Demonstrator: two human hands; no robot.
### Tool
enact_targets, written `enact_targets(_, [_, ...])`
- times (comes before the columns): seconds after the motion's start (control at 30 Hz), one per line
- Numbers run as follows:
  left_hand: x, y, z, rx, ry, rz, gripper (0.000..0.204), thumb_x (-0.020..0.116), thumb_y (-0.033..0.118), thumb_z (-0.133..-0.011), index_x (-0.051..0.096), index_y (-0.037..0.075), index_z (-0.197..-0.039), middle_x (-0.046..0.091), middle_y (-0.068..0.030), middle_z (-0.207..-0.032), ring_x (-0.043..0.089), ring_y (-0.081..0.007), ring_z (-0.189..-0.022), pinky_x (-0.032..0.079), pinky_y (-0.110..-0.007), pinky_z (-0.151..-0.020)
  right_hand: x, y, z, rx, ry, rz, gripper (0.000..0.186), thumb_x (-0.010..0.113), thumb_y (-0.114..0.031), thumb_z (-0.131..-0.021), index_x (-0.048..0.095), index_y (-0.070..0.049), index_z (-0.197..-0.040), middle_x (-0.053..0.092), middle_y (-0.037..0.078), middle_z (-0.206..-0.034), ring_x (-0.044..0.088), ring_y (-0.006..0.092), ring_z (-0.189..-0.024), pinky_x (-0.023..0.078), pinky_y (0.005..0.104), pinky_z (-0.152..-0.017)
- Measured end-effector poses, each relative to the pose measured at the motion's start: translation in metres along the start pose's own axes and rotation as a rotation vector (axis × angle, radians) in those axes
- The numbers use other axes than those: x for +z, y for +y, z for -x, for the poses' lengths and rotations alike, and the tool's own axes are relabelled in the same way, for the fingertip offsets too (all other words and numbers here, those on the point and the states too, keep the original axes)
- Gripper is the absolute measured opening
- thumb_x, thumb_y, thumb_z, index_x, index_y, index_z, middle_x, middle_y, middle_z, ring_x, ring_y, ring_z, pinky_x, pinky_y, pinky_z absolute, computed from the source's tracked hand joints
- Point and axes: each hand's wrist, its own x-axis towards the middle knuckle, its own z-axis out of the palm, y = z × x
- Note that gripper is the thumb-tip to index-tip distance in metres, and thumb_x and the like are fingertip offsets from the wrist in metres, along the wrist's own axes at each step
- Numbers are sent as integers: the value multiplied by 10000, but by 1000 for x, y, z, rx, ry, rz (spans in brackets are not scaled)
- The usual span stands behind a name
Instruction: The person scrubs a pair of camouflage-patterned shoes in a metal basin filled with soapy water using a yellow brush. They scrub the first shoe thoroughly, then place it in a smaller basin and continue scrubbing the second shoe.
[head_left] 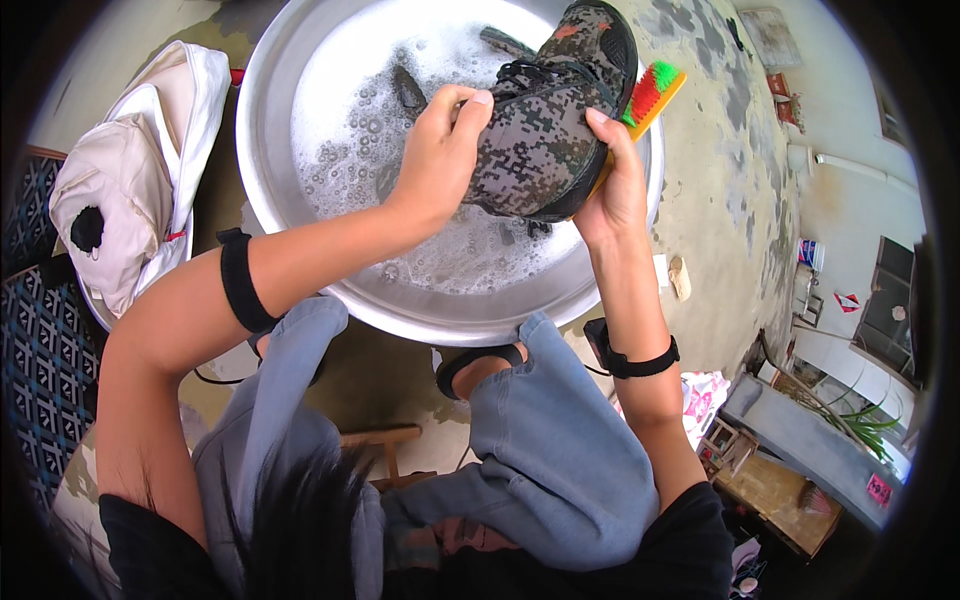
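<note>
A camouflage-patterned shoe point(535, 140) with dark laces and a black sole is tilted above a big metal basin point(400, 318) of soapy water. Closed on the upper near its laces is my left hand point(445, 150), thumb and fingers pinching the fabric. My right hand point(615, 190) grips the shoe's right side, its thumb on the upper. Against that same hand lies a scrub brush point(660, 95) with an orange-yellow back and red and green bristles; the shoe and hand hide part of it. Dark pieces point(407, 90) poke out of the suds, partly hidden by foam.
A pale backpack point(130, 200) stands left of the basin, beside dark patterned cloth point(50, 370). My knees are close to the basin's near rim. On the right floor lies a small tan object point(680, 278). A wooden table point(775, 495) and a potted plant point(870, 430) are farther right.
</note>
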Motion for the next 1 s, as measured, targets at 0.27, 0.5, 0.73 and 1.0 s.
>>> enact_targets(0.27, [-17, 15, 17, -183, -130, 87, 259, 639, 258, -1087, 624, 18, -1185, 675, -25, -951, 574, -71, -804, 467, -259, -711, -57, 2, -22, 23, -257, -186, 549, 617, -84, -824, 587, 67, -1351, 725, 204, -1228, 724, 343, -1103, 575, 470, -1033])
enact_targets(0.5, [-19, 3, 13, -84, -100, 36, 194, 696, 214, -1029, 649, 46, -1114, 651, -45, -1027, 589, -92, -863, 481, -284, -760, -65, 3, -22, 42, -343, -233, 683, 601, -51, -760, 535, 72, -1428, 700, 214, -1294, 712, 357, -1149, 564, 477, -1061])
enact_targets(0.73, [-28, -12, -15, 211, 56, -273, 172, 752, 186, -929, 697, 81, -1054, 594, -85, -1118, 565, -208, -998, 483, -350, -895, -69, 6, -19, 79, -392, -192, 800, 606, -39, -753, 443, 31, -1533, 643, 205, -1397, 663, 354, -1245, 527, 479, -1111])
enact_targets(1.0, [-26, 21, -39, 135, -126, -138, 444, 837, 464, -901, 783, 76, -1109, 779, -71, -994, 700, -152, -992, 486, -331, -990, -62, 7, -13, 80, -392, -88, 874, 622, -18, -729, 399, 11, -1573, 617, 196, -1439, 640, 341, -1288, 497, 464, -1147])
